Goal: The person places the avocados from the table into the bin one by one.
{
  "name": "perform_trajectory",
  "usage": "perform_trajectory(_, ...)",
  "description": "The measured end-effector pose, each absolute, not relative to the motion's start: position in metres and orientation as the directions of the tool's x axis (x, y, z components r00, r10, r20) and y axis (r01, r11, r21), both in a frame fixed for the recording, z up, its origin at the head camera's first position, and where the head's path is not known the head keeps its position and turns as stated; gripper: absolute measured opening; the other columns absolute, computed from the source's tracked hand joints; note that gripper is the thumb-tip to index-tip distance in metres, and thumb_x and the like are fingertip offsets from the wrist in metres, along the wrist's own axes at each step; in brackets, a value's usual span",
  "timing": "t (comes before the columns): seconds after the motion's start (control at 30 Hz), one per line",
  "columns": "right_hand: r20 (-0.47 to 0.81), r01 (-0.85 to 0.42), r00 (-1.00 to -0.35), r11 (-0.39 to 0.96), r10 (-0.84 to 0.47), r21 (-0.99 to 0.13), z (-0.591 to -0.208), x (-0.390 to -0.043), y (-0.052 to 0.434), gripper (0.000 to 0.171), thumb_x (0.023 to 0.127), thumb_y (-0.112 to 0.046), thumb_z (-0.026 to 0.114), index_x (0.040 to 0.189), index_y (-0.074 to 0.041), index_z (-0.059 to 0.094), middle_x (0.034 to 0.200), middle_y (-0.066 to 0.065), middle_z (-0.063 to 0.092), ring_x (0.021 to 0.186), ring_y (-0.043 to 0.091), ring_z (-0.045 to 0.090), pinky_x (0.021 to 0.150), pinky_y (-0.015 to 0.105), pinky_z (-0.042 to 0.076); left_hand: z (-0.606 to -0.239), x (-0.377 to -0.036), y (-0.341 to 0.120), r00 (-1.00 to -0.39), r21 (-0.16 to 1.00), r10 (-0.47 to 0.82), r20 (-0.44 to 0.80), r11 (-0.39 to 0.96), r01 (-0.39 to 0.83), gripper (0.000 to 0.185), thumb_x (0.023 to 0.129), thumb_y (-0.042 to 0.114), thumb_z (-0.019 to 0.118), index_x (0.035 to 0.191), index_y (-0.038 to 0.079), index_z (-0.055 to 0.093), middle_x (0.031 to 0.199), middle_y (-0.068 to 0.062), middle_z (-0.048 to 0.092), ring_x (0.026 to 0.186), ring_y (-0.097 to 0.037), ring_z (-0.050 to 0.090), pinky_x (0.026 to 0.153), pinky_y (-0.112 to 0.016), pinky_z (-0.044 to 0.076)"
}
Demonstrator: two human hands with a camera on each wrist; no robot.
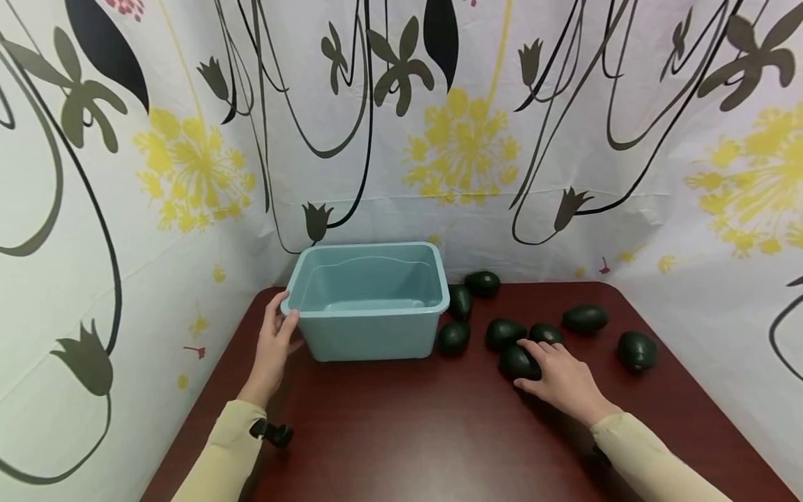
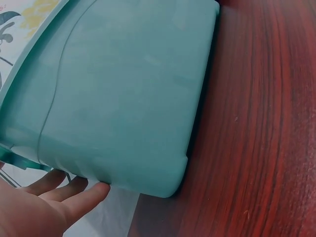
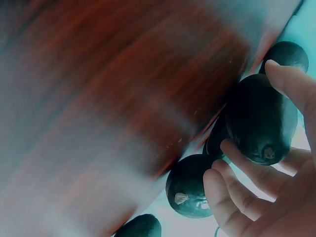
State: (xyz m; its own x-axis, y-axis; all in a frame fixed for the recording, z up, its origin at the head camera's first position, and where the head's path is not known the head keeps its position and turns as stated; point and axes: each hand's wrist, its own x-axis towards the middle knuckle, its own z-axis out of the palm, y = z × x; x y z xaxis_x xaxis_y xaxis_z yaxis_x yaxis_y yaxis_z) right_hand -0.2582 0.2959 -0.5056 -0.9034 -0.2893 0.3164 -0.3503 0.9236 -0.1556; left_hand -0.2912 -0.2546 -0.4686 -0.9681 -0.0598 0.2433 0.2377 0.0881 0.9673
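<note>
A teal plastic bin [image 1: 370, 300] stands empty at the back of the dark red table [image 1: 408, 432]. My left hand [image 1: 279, 329] rests against its left front corner, thumb by the rim and straight fingers [image 2: 74, 195] lying along the bin's wall [image 2: 123, 94]. To the right of the bin lie several dark green avocados. My right hand [image 1: 541, 364] is on the nearest avocado [image 1: 516, 362]. In the right wrist view its thumb and fingers [image 3: 247, 170] curl round that avocado [image 3: 259, 118], with other avocados [image 3: 190, 190] just beyond.
Loose avocados lie beside the bin [image 1: 454, 337], behind it [image 1: 482, 283] and out to the right [image 1: 636, 349]. A flower-printed sheet [image 1: 452, 139] walls in the table at the back and on both sides. The table's front half is bare wood.
</note>
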Motion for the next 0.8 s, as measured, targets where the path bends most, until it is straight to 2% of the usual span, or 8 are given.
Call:
perform_trajectory(0.27, 0.334, -0.361, -0.896, 0.918, -0.292, -0.166, -0.5088, -0.2637, 0.2935, 0.078, 0.076, -0.051, 0.085, 0.141, -0.018, 0.057, 0.126, 0.009, 0.064, 0.108, 0.033, 0.06, 0.056, 0.049, 0.053, -0.4716, -0.2897, -0.2554, -0.967, 0.969, -0.087, 0.239, 0.089, 0.231, 0.062, 0.101, 0.052, 0.054, 0.156, 0.041, 0.026, 0.156, -0.008, 0.033, 0.138, -0.032, 0.039, 0.096, -0.069, 0.041)
perform_trajectory(0.4, 0.341, -0.369, -0.893, 0.913, -0.295, -0.177, -0.5079, -0.2643, 0.294, 0.077, 0.077, -0.05, 0.085, 0.141, -0.016, 0.058, 0.126, 0.011, 0.064, 0.107, 0.034, 0.061, 0.061, 0.052, 0.054, -0.4702, -0.2896, -0.2547, -0.972, 0.975, -0.091, 0.216, 0.067, 0.21, 0.061, 0.103, 0.047, 0.053, 0.156, 0.041, 0.025, 0.158, -0.007, 0.031, 0.14, -0.03, 0.036, 0.098, -0.07, 0.038)
perform_trajectory(0.53, 0.325, -0.36, -0.902, 0.912, -0.286, -0.198, -0.5077, -0.2642, 0.2952, 0.075, 0.078, -0.049, 0.085, 0.14, -0.016, 0.058, 0.127, 0.013, 0.064, 0.107, 0.036, 0.062, 0.065, 0.054, 0.054, -0.466, -0.2886, -0.2529, -0.976, 0.979, -0.083, 0.203, 0.048, 0.199, 0.06, 0.106, 0.039, 0.052, 0.158, 0.035, 0.023, 0.159, -0.011, 0.028, 0.141, -0.032, 0.034, 0.099, -0.071, 0.037)
perform_trajectory(0.63, 0.31, -0.348, -0.91, 0.915, -0.276, -0.206, -0.5074, -0.2637, 0.2952, 0.074, 0.078, -0.05, 0.084, 0.139, -0.017, 0.058, 0.126, 0.012, 0.064, 0.106, 0.035, 0.063, 0.066, 0.055, 0.054, -0.4634, -0.2877, -0.2516, -0.976, 0.979, -0.079, 0.201, 0.047, 0.198, 0.062, 0.105, 0.039, 0.053, 0.159, 0.032, 0.022, 0.159, -0.013, 0.028, 0.141, -0.033, 0.035, 0.098, -0.071, 0.037)
perform_trajectory(0.8, 0.301, -0.334, -0.916, 0.919, -0.265, -0.21, -0.5054, -0.2607, 0.2936, 0.074, 0.077, -0.05, 0.084, 0.138, -0.018, 0.059, 0.124, 0.012, 0.064, 0.103, 0.034, 0.064, 0.064, 0.054, 0.054, -0.4648, -0.2901, -0.2497, -0.975, 0.978, -0.089, 0.205, 0.061, 0.2, 0.06, 0.104, 0.043, 0.054, 0.156, 0.039, 0.025, 0.158, -0.009, 0.03, 0.14, -0.03, 0.037, 0.099, -0.069, 0.038)
